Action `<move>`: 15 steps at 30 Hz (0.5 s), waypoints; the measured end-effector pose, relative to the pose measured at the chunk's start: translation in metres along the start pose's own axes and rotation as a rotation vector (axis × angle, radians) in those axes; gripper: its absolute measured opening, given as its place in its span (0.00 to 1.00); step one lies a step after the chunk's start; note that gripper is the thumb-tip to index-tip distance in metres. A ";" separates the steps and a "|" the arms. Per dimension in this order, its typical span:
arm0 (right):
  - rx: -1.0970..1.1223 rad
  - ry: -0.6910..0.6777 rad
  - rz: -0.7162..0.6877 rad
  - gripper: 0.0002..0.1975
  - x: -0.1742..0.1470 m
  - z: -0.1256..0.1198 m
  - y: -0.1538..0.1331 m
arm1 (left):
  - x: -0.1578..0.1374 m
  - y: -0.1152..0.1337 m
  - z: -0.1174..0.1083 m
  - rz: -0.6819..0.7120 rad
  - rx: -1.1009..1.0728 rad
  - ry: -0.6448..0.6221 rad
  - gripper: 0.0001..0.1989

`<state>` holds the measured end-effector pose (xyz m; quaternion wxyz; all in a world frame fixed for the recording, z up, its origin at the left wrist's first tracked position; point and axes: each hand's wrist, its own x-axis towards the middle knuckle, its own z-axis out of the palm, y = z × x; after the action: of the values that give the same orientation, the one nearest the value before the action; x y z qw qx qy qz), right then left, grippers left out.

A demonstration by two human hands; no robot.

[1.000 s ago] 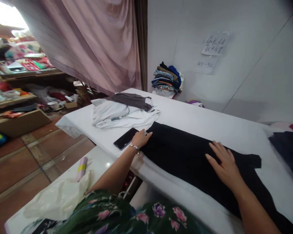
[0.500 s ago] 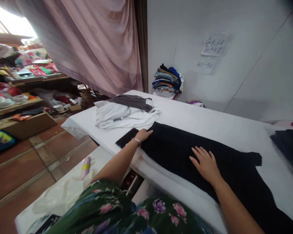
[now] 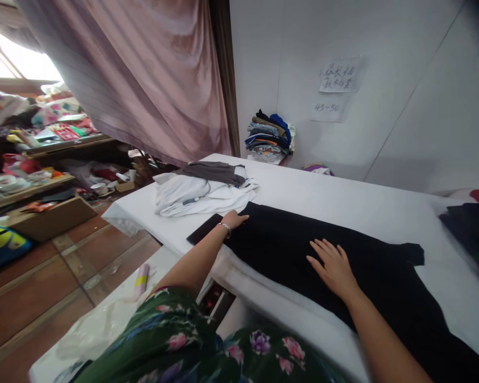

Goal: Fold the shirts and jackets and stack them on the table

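A black garment, perhaps a top, lies spread lengthwise along the white table, its right part reaching the lower right edge of the view. My left hand is closed on its left end, with the fingers curled under and partly hidden. My right hand rests palm down on the middle of the cloth, fingers apart. Under my left wrist lies a dark, flat, phone-like object, partly covered by the forearm.
White clothing and a dark grey garment lie on the table's far left. A folded clothes stack stands at the wall. Dark cloth lies at right. A pink curtain hangs behind.
The camera view has shifted slightly. Both hands keep nearly the same places on the black garment, which shows no clear change.
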<state>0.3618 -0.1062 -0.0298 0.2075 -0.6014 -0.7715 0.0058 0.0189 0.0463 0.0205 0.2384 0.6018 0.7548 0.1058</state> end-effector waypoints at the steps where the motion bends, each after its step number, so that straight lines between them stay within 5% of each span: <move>1: 0.002 0.001 -0.002 0.26 0.000 0.000 0.000 | 0.001 -0.001 0.000 -0.014 -0.020 -0.020 0.30; 15: -0.014 -0.020 -0.009 0.26 0.001 -0.003 -0.004 | -0.011 0.008 -0.019 0.087 -0.087 -0.112 0.36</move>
<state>0.3591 -0.1067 -0.0262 0.1957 -0.5992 -0.7763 0.0055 0.0181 0.0407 0.0434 0.3014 0.6283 0.7080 0.1149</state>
